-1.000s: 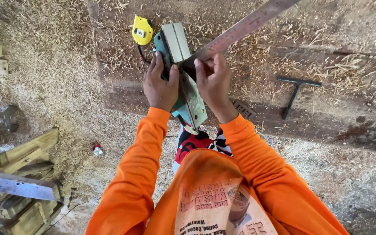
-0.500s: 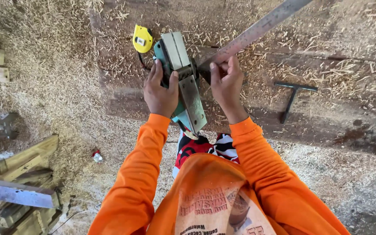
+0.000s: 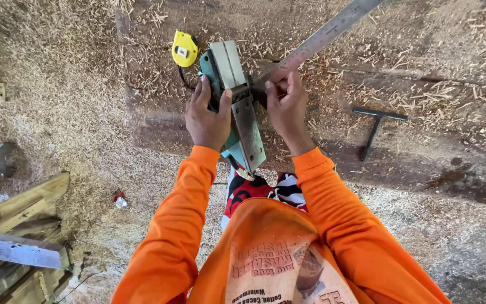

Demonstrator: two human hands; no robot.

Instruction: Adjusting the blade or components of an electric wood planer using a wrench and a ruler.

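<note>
A green electric planer (image 3: 237, 107) lies upside down on the wooden bench (image 3: 423, 112), its grey metal sole facing up. My left hand (image 3: 206, 115) grips the planer's body on its left side. My right hand (image 3: 286, 107) rests against the planer's right side, fingers curled near the middle of the sole, where the end of a long steel ruler (image 3: 322, 38) meets it. What the right fingers pinch is hidden. Both arms wear orange sleeves.
A yellow tape measure (image 3: 184, 48) sits just left of the planer's far end. A dark T-shaped wrench (image 3: 375, 128) lies on the bench to the right. Wood shavings cover the bench and floor. Timber offcuts (image 3: 21, 202) and a metal bar (image 3: 18, 250) lie lower left.
My right hand shifted slightly right and up along the planer's side toward the ruler's end. The left hand kept its grip; the view moved a little.
</note>
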